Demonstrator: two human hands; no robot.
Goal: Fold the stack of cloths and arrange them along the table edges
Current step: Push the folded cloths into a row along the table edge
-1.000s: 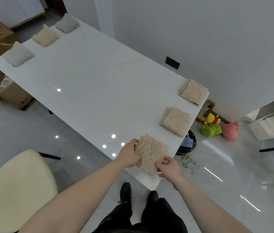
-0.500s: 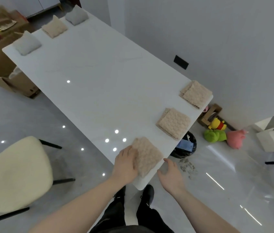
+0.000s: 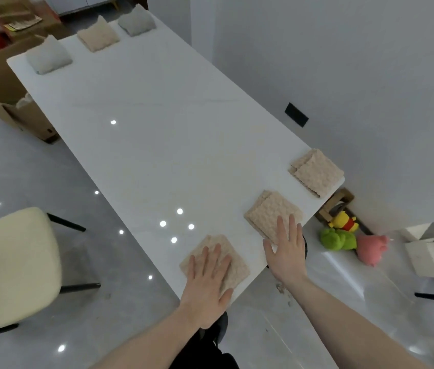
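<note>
Three folded beige cloths lie along the near end of the white table (image 3: 157, 134). My left hand (image 3: 208, 278) presses flat on the nearest cloth (image 3: 234, 265) at the table's corner. My right hand (image 3: 286, 251) is spread with straight fingers, its fingertips over the near edge of the middle cloth (image 3: 269, 211). The third beige cloth (image 3: 317, 173) sits at the far right corner of this end. At the table's far end lie a grey cloth (image 3: 48, 55), a beige cloth (image 3: 98, 35) and another grey cloth (image 3: 137, 22).
A cream chair (image 3: 10, 265) stands left of the table. Cardboard boxes (image 3: 2, 83) sit on the floor beyond the far left corner. Plush toys (image 3: 343, 235) and a dark bin lie on the floor right of the table's end. A wall runs along the right side.
Both hands let go of the nearest cloth's edges. My left hand now lies flat on it. My right hand moved right and forward to the middle cloth.
</note>
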